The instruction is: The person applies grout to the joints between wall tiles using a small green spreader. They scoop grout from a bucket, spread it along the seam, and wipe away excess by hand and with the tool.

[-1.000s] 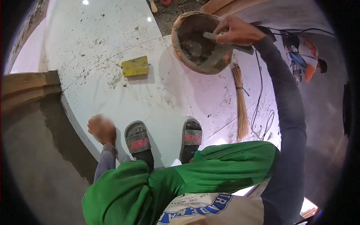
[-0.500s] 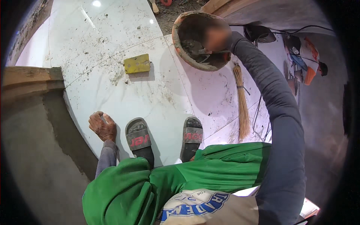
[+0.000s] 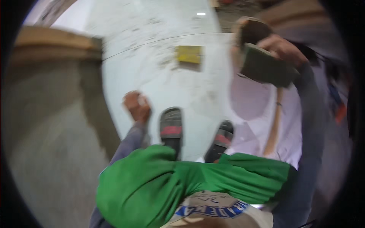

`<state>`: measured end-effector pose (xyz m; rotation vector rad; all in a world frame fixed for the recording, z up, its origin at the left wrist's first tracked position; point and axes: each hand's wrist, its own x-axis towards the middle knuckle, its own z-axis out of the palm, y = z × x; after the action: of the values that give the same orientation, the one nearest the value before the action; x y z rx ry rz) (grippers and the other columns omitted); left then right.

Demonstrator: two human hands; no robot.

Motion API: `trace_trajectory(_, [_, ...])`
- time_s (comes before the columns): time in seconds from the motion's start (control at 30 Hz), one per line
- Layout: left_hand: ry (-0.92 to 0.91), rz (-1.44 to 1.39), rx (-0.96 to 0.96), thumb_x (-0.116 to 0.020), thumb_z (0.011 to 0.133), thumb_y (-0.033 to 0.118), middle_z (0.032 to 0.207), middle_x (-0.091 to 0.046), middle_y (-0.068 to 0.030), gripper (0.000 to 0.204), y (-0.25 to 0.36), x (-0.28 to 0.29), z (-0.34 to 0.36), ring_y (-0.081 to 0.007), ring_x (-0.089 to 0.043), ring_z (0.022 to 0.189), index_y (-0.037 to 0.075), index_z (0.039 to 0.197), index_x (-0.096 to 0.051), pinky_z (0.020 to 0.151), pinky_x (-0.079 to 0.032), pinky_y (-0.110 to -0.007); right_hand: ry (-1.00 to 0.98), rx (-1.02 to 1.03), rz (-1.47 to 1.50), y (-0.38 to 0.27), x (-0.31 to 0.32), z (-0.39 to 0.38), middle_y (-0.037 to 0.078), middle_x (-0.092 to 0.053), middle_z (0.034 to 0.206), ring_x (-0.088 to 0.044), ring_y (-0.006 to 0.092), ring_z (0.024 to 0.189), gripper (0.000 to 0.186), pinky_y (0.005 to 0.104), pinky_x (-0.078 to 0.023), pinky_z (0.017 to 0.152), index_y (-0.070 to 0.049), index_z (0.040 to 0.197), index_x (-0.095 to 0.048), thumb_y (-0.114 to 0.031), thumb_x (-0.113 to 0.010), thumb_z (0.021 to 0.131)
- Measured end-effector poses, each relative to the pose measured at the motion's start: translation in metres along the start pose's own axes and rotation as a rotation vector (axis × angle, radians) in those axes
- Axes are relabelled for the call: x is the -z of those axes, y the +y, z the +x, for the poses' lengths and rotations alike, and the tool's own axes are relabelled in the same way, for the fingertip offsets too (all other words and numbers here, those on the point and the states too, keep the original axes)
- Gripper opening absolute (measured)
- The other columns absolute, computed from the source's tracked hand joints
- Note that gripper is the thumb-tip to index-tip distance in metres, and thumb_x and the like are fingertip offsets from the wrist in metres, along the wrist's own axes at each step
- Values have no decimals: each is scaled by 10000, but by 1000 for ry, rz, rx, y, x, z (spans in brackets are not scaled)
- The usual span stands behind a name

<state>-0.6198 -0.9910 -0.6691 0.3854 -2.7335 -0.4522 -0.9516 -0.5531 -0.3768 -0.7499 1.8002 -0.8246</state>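
Note:
My right hand (image 3: 283, 49) is closed round a plastering trowel (image 3: 264, 68), its flat, dark rectangular blade tilted in front of the mortar bucket (image 3: 243, 25). The blade covers much of the bucket, and motion blurs its edges. Low over the white tiles at left, my left hand (image 3: 137, 106) has its fingers curled in, with nothing visible in them. It is close to my left sandal (image 3: 171, 127) and the grey plastered surface (image 3: 42, 125). A yellow block (image 3: 189, 54) rests on the tiles between the two hands.
A straw hand broom (image 3: 274, 129) lies at right, below the trowel. Grey mortar crumbs dot the white tiles (image 3: 152, 72). A brown ledge (image 3: 57, 41) tops the plastered surface at left. An orange item (image 3: 341, 113) and dark cables are at the far right.
My right hand has come up out of the bucket with the trowel, now in sight. The whole view has shifted, moving the floor things rightward. My left hand stays low by the sandal.

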Motion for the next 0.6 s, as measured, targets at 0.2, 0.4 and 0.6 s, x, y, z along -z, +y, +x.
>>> trace_trajectory(0.2, [-186, -69, 27, -669, 867, 156, 1079, -562, -127, 224, 25, 22, 20, -329, -541, 1055, 98, 1062, -576, 915, -385, -496, 303, -23, 896, -22, -130, 106, 115, -678, 1215, -648, 180, 1021, 527, 334, -516, 962, 44, 1272, -669, -324, -676, 896])
trace_trajectory(0.4, [-354, 111, 3, -686, 822, 202, 1085, -562, -142, 289, 9, 30, 5, -357, -533, 1012, 79, 1061, -581, 829, -380, -496, 167, 307, 1360, -47, -252, 275, 96, -696, 1159, -631, 132, 1007, 393, 279, -526, 950, 87, 1232, -662, -166, -676, 931])
trace_trajectory(0.6, [-434, -10, 95, -732, 824, 289, 1191, -563, -165, 474, -6, 6, -17, -358, -536, 1072, 61, 1196, -547, 895, -406, -516, 491, 123, 1125, -109, -331, 381, 133, -724, 1133, -680, 178, 937, 438, 360, -559, 898, 99, 1143, -713, -215, -766, 842])
